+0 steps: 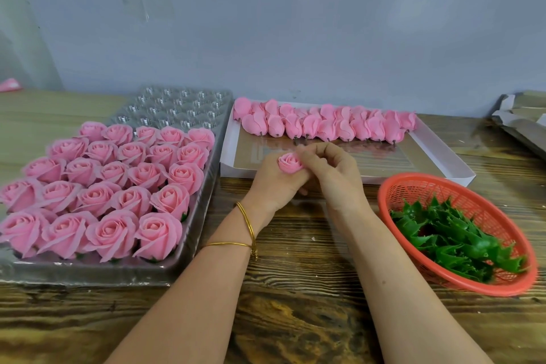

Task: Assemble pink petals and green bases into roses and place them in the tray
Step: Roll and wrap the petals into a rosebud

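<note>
Now the left grip (273, 183) is cupping a pink rose (289, 161) above the middle of the desk (295, 289), nearer the far edge, while the right grip (334, 174) is pinching its outer petals, which are probably handling light, soft and crushable, favouring a low hold

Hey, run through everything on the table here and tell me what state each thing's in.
Tray: front rows full of roses, back cells empty.
White box: pink buds lined along far side.
Basket: holds green bases.
Left grip: holds one rose.
Right grip: pinches that rose.
</note>
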A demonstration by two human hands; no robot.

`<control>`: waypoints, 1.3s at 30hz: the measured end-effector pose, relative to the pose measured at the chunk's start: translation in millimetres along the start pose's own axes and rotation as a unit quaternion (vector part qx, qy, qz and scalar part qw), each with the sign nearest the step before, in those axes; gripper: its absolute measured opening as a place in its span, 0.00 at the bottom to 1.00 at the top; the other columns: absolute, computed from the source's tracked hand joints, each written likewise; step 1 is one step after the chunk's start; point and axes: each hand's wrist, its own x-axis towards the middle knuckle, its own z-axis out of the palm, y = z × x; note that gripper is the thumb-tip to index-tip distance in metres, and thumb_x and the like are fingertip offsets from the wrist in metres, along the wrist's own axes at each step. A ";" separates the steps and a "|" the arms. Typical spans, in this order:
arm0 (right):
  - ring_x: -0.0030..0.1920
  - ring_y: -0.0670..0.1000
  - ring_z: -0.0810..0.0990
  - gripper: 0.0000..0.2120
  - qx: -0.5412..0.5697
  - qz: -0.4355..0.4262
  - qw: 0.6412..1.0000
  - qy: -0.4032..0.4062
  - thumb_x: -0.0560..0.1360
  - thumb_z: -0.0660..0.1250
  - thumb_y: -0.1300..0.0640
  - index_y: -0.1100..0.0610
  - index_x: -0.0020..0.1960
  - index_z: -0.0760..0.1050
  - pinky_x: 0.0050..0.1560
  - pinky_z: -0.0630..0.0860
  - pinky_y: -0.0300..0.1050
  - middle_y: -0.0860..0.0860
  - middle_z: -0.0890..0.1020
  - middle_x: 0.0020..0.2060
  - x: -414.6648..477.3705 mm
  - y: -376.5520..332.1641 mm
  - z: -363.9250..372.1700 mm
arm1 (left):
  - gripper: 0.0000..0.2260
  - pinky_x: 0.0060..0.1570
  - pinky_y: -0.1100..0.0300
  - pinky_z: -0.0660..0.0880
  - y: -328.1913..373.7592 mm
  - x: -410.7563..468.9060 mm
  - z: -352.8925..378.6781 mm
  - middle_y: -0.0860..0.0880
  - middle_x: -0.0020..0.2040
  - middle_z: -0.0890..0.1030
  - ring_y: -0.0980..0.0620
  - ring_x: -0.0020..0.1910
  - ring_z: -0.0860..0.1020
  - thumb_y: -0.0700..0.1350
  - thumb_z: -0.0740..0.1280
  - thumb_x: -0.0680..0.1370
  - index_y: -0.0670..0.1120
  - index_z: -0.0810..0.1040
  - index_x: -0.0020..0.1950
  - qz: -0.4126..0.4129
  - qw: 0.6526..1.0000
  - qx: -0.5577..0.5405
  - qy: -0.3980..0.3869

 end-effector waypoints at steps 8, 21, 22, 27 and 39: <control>0.38 0.46 0.82 0.14 0.070 -0.017 0.997 0.031 0.76 0.59 0.65 0.57 0.38 0.81 0.39 0.78 0.41 0.49 0.83 0.35 5.5 5.0 -0.3 | 0.09 0.35 0.65 0.77 5.7 -1.2 1.0 0.52 0.33 0.83 0.56 0.35 0.82 0.46 0.75 0.72 0.54 0.82 0.32 0.027 0.989 -0.112 0.093; 0.49 0.44 0.81 0.25 -0.165 -0.123 0.978 -0.045 0.66 0.73 0.73 0.59 0.60 0.73 0.50 0.80 0.41 0.49 0.82 0.49 -2.2 9.2 13.7 | 0.10 0.34 0.66 0.77 7.9 -1.1 2.3 0.53 0.37 0.84 0.58 0.39 0.83 0.39 0.73 0.73 0.55 0.85 0.38 0.068 0.979 -0.161 0.103; 0.49 0.43 0.81 0.24 -0.170 -0.127 0.976 -0.042 0.67 0.72 0.73 0.58 0.59 0.73 0.50 0.80 0.40 0.48 0.81 0.49 -2.2 9.4 14.3 | 0.10 0.35 0.66 0.77 8.0 -1.1 2.4 0.53 0.37 0.84 0.58 0.40 0.83 0.39 0.73 0.73 0.55 0.85 0.38 0.075 0.979 -0.160 0.097; 0.49 0.43 0.81 0.26 -0.182 -0.125 0.974 -0.048 0.68 0.72 0.72 0.54 0.61 0.69 0.49 0.78 0.36 0.49 0.81 0.50 2.3 9.5 12.5 | 0.10 0.36 0.65 0.77 5.2 2.0 2.3 0.53 0.36 0.84 0.58 0.39 0.83 0.38 0.73 0.74 0.53 0.84 0.37 0.075 0.982 -0.146 0.099; 0.55 0.57 0.80 0.27 -0.151 -0.028 0.972 -0.176 0.71 0.66 0.77 0.59 0.66 0.66 0.58 0.78 0.50 0.58 0.79 0.56 11.6 -12.4 6.7 | 0.04 0.37 0.65 0.78 3.5 8.0 -2.1 0.54 0.33 0.82 0.60 0.37 0.81 0.39 0.71 0.75 0.45 0.79 0.41 0.056 0.982 -0.122 0.133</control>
